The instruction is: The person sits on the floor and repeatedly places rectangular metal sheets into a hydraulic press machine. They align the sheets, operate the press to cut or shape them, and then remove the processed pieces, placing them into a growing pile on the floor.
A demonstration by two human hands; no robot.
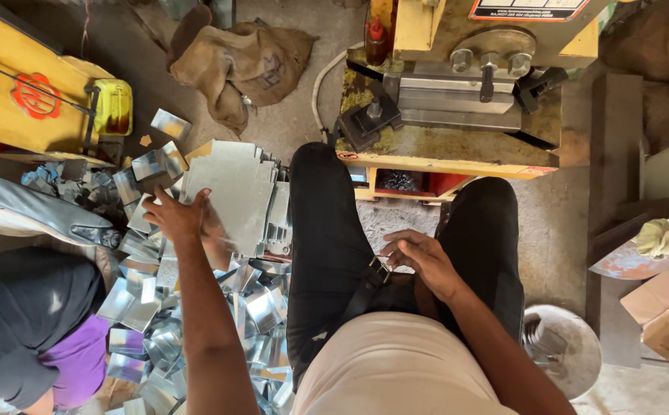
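Metal sheet stack (234,192) under left hand (177,217), right hand (425,261) on lap

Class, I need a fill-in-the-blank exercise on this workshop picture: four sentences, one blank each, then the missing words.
1. The left hand touches a stack of flat ____ sheets.
2. The right hand rests on the person's own ____.
3. Behind the knees stands a press painted ____.
4. A brown ____ lies crumpled on the floor behind the sheets.

Missing words: metal; lap; yellow; sack
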